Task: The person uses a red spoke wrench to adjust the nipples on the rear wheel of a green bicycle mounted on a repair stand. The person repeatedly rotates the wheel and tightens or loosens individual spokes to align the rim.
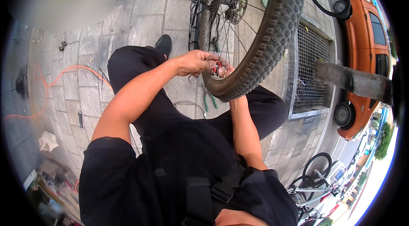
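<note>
Head view: the left hand [191,63] bunches its fingers by a small red piece [216,66] low on the bicycle wheel [234,11], but we cannot tell what they pinch. The tyre [279,30] hides part of the right hand [228,70], its grip unclear to us; the wheel's top is cut off.
</note>
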A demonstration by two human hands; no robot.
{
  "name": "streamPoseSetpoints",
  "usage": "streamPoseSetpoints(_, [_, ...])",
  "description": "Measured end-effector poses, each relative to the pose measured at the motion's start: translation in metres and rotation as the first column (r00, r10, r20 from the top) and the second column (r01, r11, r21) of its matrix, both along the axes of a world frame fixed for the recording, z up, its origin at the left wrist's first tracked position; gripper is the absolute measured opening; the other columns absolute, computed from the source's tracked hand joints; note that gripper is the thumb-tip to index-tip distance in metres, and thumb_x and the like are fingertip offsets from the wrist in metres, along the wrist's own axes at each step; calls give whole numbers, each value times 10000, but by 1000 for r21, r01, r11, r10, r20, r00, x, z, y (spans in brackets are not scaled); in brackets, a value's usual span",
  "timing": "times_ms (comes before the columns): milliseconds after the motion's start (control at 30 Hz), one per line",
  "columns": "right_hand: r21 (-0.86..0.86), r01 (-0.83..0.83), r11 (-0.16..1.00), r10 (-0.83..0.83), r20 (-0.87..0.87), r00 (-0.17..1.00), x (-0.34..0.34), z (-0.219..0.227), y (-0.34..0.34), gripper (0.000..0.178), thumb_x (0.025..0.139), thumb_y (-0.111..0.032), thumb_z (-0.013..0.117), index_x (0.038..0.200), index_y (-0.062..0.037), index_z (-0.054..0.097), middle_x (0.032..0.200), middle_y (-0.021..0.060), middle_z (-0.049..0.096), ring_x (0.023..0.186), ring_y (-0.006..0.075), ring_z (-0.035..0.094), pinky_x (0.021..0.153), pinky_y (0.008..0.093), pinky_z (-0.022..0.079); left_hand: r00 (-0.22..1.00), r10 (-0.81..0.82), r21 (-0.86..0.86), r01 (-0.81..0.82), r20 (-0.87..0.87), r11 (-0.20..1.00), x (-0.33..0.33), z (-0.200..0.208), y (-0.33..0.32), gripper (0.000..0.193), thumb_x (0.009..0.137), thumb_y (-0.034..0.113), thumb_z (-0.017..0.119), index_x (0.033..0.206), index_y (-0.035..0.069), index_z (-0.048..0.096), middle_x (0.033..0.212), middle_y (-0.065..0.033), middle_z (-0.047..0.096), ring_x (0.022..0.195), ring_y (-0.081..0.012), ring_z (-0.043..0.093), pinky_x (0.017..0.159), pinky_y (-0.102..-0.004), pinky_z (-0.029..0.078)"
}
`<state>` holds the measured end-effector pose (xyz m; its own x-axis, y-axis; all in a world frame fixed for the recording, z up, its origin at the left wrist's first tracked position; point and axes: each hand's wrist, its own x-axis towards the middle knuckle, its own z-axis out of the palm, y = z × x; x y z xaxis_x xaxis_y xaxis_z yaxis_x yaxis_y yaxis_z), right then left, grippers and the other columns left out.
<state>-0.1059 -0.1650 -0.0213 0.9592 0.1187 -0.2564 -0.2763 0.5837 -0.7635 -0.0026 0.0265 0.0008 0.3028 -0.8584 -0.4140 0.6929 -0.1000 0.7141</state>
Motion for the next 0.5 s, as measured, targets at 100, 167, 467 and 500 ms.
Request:
streamPoseSetpoints(100, [88, 95, 992, -78, -179, 981, -12, -35, -16, 540, 937, -183, 762, 1360, 42, 515, 1064, 59, 672, 886, 128, 671, 776, 271, 574, 993, -10, 81, 0, 117, 997, 3, 0, -5, 339, 1033, 221, 646, 1342, 84, 669, 1005, 83, 726, 564, 16, 340, 482, -191, 247])
streamPoseSetpoints(167, [153, 138, 978, -100, -233, 967, -16, -66, -28, 548, 936, -188, 766, 1358, 41, 503, 1062, 64, 670, 883, 124, 673, 771, 271, 577, 984, -24, 146, -3, 177, 989, 6, -2, -10, 290, 1035, 165, 626, 1302, 76, 695, 1036, 87, 735, 590, 30, 355, 485, -185, 250])
streamPoseSetpoints(467, [107, 120, 987, -97, -201, 975, -8, -20, -11, 403, 976, -195, 710, 1274, 19, 542, 1043, 70, 643, 903, 144, 663, 799, 261, 565, 995, 11, -39, -15, -100, 999, 0, 0, 4, 340, 1014, 193, 675, 1333, 77, 672, 1069, 67, 739, 522, 4, 290, 469, -191, 238])
streamPoseSetpoints(500, [164, 211, 964, -164, -260, 952, -10, -31, -14, 386, 973, -180, 711, 1267, 13, 552, 1047, 67, 645, 919, 144, 661, 808, 259, 560, 999, -9, -10, 9, -39, 1000, 3, 1, 1, 336, 1010, 194, 682, 1325, 77, 678, 1061, 62, 739, 531, -2, 334, 481, -199, 278])
